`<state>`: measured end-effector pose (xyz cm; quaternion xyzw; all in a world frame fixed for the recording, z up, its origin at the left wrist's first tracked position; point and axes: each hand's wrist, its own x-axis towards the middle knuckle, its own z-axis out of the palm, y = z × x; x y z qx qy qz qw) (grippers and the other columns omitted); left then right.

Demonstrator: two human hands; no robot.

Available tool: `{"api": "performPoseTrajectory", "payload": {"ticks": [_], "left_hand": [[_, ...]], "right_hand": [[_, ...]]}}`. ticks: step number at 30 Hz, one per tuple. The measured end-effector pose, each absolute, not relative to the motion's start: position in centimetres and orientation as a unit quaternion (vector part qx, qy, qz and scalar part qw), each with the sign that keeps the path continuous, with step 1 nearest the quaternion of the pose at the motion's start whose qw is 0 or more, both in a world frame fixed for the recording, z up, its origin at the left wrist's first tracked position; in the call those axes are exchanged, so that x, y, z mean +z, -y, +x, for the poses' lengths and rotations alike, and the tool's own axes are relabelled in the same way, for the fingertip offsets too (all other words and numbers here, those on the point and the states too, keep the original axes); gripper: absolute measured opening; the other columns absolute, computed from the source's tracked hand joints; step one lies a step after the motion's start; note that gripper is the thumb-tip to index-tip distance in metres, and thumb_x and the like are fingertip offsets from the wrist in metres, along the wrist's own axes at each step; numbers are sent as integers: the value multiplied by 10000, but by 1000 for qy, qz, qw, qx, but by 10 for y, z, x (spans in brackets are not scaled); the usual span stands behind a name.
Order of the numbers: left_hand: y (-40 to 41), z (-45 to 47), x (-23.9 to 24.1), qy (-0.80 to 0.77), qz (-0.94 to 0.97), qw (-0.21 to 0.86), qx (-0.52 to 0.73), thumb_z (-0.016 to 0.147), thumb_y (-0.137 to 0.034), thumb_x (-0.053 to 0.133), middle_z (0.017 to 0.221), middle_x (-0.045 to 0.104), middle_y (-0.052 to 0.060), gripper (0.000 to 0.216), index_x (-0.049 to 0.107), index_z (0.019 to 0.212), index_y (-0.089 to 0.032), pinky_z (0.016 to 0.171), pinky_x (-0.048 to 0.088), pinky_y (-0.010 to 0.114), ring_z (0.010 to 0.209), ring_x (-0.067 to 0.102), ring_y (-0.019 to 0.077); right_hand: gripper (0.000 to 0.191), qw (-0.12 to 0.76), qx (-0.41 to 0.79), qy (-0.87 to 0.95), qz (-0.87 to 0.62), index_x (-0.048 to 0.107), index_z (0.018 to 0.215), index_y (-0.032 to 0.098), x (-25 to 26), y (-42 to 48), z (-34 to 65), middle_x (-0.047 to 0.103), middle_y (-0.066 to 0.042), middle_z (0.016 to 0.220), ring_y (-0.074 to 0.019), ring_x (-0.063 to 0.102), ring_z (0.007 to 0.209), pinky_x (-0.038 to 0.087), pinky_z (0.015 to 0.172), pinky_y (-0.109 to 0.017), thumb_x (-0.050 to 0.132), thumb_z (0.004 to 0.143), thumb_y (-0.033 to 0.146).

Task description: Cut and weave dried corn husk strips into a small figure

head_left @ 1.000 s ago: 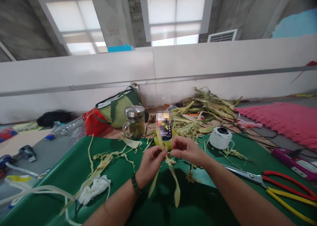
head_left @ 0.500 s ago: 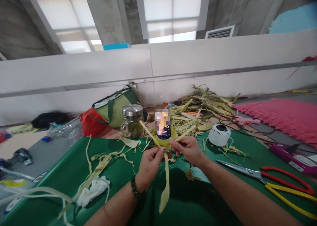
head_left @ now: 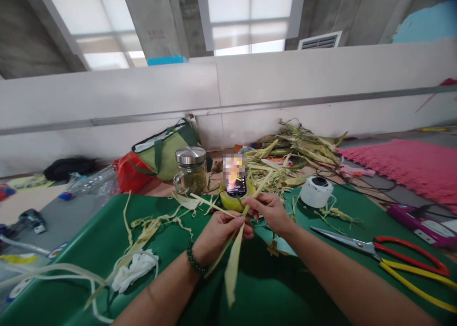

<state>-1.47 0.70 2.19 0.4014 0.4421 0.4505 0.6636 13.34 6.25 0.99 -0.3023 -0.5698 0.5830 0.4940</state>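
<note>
One left hand (head_left: 217, 232), one right hand (head_left: 271, 212), and pale strips (head_left: 233, 269) pinched between them

A broad end of the strips hangs toward the viewer over a green sheet (head_left: 278, 292). Dark beads form a bracelet (head_left: 194, 259) around the left wrist. The left grip is closed, thumb and fingers pinching the strips where they cross; a narrow end juts up and leftward. The right grip is closed too, thumb against finger just above the crossing, with an end slanting up and to the right.

On the right lie scissors (head_left: 371, 250) with one red and one yellow handle, blades pointing left. White bunched cloth (head_left: 134, 271) lies to the left. Just beyond the hands, a phone (head_left: 236, 187) with a lit screen leans in a yellow holder (head_left: 232, 203). Left of it stands a lidded glass mug (head_left: 194, 177); to the right, a white roll (head_left: 314, 195).

Farther back are a green bag (head_left: 166, 154) and a heap of husks (head_left: 303, 145); a pink textile (head_left: 400, 169) spreads to the right. White panels (head_left: 143, 88) run behind, below two bright windows (head_left: 233, 4).
</note>
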Motion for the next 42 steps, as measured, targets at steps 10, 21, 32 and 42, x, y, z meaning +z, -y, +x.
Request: {"api": "performPoseTrajectory", "payload": {"ticks": [10,21,32,42], "left_hand": [[-5,-23,32,-421,403,614,532,578,-352,801,563,689,32,278,689,680,-119,546,486,217,523,631,134],[-6,-24,37,-415,298,642,571,464,-301,866,527,688,34,324,687,655,-109,481,495,155,498,649,120],[-1,-21,43,-414,299,603,613,488,-325,853,532,684,19,327,663,650,-114,521,508,175,511,646,116],[5,-15,43,-402,307,612,608,503,-349,848,564,687,11,332,648,635,-118,599,530,187,549,645,105]], "right_hand": [[235,438,643,567,-271,721,796,192,20,-70,138,637,9,759,-105,552,667,429,590,-214,741,562,211],[320,499,741,373,-251,640,600,154,22,-75,139,617,23,598,-19,387,423,288,392,-138,799,541,426],[194,510,768,292,-256,611,657,162,25,-73,136,659,2,674,-38,464,453,415,437,-147,744,609,294],[230,480,763,350,-254,384,478,192,27,-73,142,282,89,359,-45,150,363,161,339,-171,557,594,289]]}}
